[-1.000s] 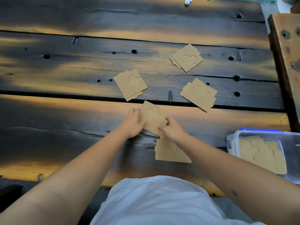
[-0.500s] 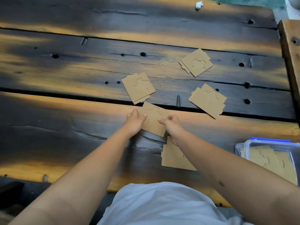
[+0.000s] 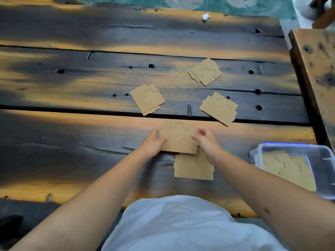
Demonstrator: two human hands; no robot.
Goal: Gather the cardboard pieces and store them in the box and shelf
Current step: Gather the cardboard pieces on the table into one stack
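Observation:
Both hands grip one small stack of brown cardboard pieces (image 3: 178, 137) just above the dark wooden table: my left hand (image 3: 153, 143) pinches its left edge, my right hand (image 3: 206, 142) its right edge. Directly below it another cardboard stack (image 3: 193, 168) lies flat on the table. Three more cardboard stacks rest farther away: one at the left (image 3: 147, 98), one at the right (image 3: 218, 108), one at the back (image 3: 205, 71). A clear plastic box (image 3: 324, 160) at the right holds several cardboard pieces (image 3: 288, 169).
The table (image 3: 72, 142) is made of wide dark planks with gaps and holes. A wooden bench or second table (image 3: 315, 66) stands along the right side. A small white scrap (image 3: 205, 16) lies near the far edge. My white shirt fills the bottom.
The stack held in both hands has turned from tilted to square with the table edge. The view has shifted slightly, and the box shows more fully at the right.

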